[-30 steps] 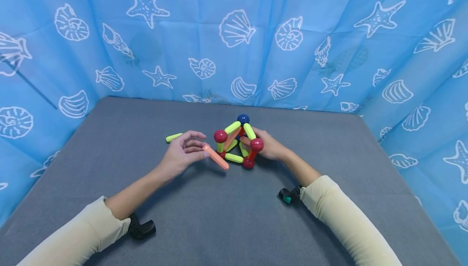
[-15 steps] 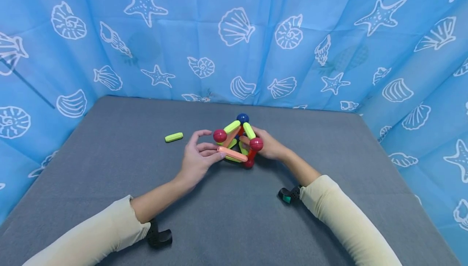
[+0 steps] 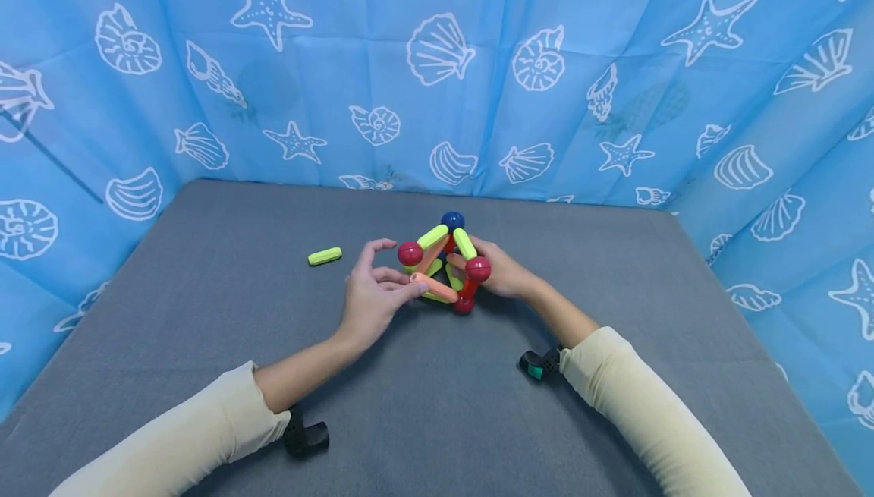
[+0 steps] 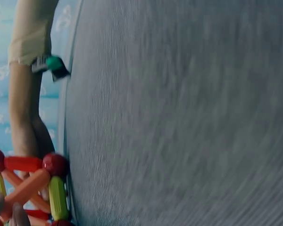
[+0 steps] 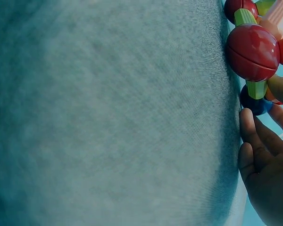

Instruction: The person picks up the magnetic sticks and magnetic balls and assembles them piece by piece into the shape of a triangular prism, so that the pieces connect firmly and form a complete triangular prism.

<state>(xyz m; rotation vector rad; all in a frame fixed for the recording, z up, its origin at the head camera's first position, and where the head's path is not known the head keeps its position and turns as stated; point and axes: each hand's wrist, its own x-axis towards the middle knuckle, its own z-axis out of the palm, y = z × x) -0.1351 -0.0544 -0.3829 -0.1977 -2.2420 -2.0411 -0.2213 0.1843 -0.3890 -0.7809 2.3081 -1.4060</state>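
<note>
A small frame of magnetic rods and balls stands on the table, with crimson balls (image 3: 478,268) at its near corners and a blue ball (image 3: 453,221) at the back. My left hand (image 3: 369,300) pinches an orange rod (image 3: 438,290) slantwise across the frame's near side. In the left wrist view this orange rod (image 4: 27,189) reaches from the fingers to a crimson ball (image 4: 55,165). My right hand (image 3: 504,269) holds the frame from the right, one finger reaching inside it. The right wrist view shows its thumb by a green rod (image 5: 256,89); part of the grip is hidden.
A loose yellow-green rod (image 3: 324,256) lies on the grey table (image 3: 437,406) left of the frame. Behind the table hangs a blue curtain (image 3: 382,80) with white shell prints. Black wrist devices (image 3: 306,436) sit below both sleeves.
My left hand has moved right, bringing the orange rod from beside the frame to its near side and turning it into place between the corners. The right hand has stayed put.
</note>
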